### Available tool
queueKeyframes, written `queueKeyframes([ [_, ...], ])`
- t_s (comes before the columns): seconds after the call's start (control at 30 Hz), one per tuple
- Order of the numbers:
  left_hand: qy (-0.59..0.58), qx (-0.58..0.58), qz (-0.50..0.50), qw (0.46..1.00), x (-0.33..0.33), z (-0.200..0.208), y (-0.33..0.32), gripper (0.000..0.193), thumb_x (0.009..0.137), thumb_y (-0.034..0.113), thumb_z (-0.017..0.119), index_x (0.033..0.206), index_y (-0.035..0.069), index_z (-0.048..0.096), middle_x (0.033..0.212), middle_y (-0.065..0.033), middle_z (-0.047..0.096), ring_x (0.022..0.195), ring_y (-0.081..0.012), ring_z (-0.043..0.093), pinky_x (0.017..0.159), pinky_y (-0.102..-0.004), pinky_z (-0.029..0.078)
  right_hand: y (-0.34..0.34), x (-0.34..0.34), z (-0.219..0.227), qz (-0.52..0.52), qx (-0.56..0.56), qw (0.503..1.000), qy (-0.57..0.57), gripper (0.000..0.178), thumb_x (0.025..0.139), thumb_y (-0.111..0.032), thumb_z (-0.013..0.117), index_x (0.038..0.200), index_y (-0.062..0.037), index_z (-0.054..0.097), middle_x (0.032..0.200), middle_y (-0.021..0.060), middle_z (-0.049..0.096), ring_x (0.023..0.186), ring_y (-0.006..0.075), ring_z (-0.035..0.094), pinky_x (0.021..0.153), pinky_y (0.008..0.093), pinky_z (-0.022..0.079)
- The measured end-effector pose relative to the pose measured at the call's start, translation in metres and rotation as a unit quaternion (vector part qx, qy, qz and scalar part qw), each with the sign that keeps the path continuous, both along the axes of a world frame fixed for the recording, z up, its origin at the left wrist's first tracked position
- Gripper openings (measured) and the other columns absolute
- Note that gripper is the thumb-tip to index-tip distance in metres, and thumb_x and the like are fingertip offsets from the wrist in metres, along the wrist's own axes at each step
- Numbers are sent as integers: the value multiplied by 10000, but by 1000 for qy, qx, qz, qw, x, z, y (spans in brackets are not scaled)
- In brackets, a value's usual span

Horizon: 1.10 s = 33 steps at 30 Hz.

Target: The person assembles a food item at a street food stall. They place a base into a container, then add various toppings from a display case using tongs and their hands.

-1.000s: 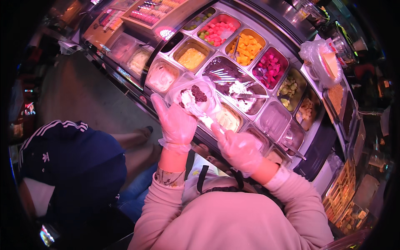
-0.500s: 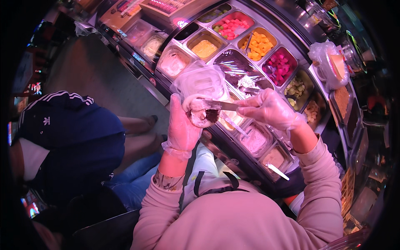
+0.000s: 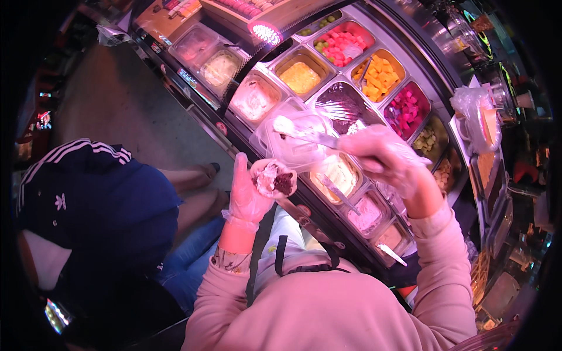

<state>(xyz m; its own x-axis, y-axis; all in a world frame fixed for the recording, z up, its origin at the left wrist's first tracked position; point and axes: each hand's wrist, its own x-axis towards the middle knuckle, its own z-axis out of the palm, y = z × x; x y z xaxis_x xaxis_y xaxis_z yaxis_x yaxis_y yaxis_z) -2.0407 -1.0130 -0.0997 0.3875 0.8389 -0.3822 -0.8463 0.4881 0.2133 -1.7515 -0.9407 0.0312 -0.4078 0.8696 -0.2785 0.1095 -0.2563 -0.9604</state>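
A round, thin, pale dough wrapper (image 3: 273,178) sits cupped in my gloved left hand (image 3: 244,196), with white cream and a dark brown filling inside it. My gloved right hand (image 3: 386,155) grips the handle of a flat metal spreader (image 3: 313,137). White cream coats the spreader's tip, which is up and left of the wrapper, apart from it. Below the spreader a translucent plastic tub (image 3: 280,149) rests on the counter's front edge, partly covered by it. Just right of the wrapper is a pan of pale cream (image 3: 338,178) with a utensil in it.
Metal pans beyond hold red cubes (image 3: 342,45), orange cubes (image 3: 380,79), magenta cubes (image 3: 407,111) and yellow filling (image 3: 300,77). Plastic wrap covers a dark pan (image 3: 342,102). A white-handled utensil (image 3: 391,254) sticks out over the near edge. A person in a dark blue top (image 3: 102,216) bends at my left.
My right hand has lifted the spreader off the wrapper, up and left, and white cream now shows on its tip. My left hand with the wrapper has dropped slightly lower.
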Motion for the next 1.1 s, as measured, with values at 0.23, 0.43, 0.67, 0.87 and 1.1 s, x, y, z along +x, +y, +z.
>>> queueKeyframes([
  [0.23,-15,-22,-5,1000,-18,4,14,839,995,722,511,1323,-45,599,1264,-178,681,1188,-330,663,1082,-488,519,142,-96,-205,87,590,711,-374,171,864,-219,673,752,-105,734,730,123,717,638,276,695,597,417,543],
  [0.43,51,-44,34,997,-37,-14,16,871,973,756,515,1349,-25,592,1303,-158,670,1204,-310,659,1079,-475,521,154,-177,-212,129,348,752,-545,234,941,-158,566,845,-75,763,814,140,766,769,317,760,664,465,599],
  [0.67,6,-60,26,998,-43,-19,31,871,959,773,521,1353,-1,595,1317,-156,655,1222,-323,641,1095,-501,506,148,-170,-198,228,355,752,-507,197,894,-160,605,872,-56,771,823,140,765,773,325,759,647,463,592],
  [0.87,-65,-55,36,996,-33,-17,48,820,995,723,510,1369,-4,578,1346,-175,640,1246,-350,623,1109,-527,486,155,-132,-181,206,397,770,-456,148,796,-155,643,813,-119,786,786,159,738,745,369,727,664,475,592],
  [1.1,-62,-49,124,989,-19,-31,74,767,1011,673,537,1364,-7,581,1381,-191,623,1308,-357,580,1145,-566,442,106,-52,-36,83,144,938,-305,238,942,-188,699,1093,-39,806,680,174,675,537,240,599,579,362,506],
])
